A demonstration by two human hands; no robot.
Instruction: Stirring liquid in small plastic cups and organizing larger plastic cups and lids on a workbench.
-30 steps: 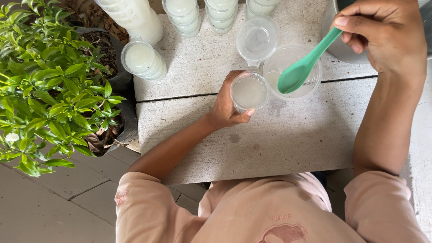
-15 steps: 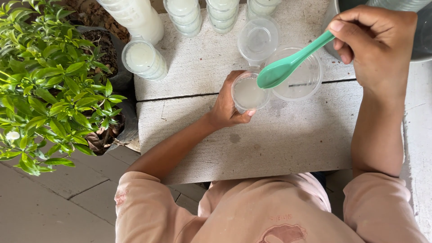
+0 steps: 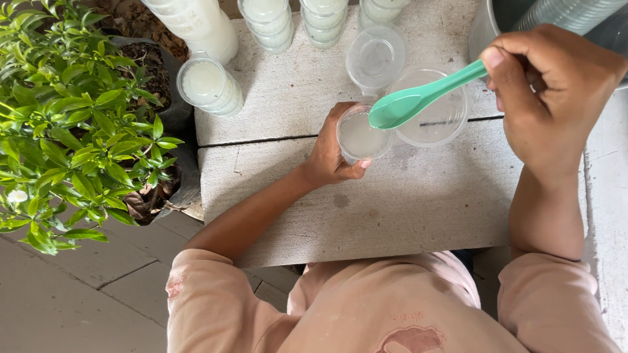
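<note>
**Cup of milky liquid held under a green spoon**

Cup (image 3: 362, 136) of clear plastic, partly filled with a whitish liquid, is standing on the pale, rough slab (image 3: 418, 209) in front of me, near its middle crack. My left hand (image 3: 330, 153) is wrapping around the cup's near side, fingers and thumb closed on its wall. I am holding a mint-green spoon (image 3: 418, 98) in my right hand (image 3: 549, 98), fingers clamped tight on the handle; the bowl of the spoon is hovering just above the cup's far rim, tilted down toward it.

Just beside the cup, to its right, a larger clear tub (image 3: 435, 114) is sitting on the slab, and the spoon's handle is passing over it. Behind both, a clear round lid (image 3: 375, 57) is lying flat. Farther back, stacks of filled, lidded cups (image 3: 268, 23) are lining the slab's far edge, and one more filled cup (image 3: 209, 85) is lying tilted near the left corner. A grey metal pot (image 3: 487, 29) is showing at the upper right, behind my right hand. Left of the slab, a leafy green plant (image 3: 72, 131) is growing from a dark bag of soil. My pink sleeves are filling the lower edge of the head view.
</note>
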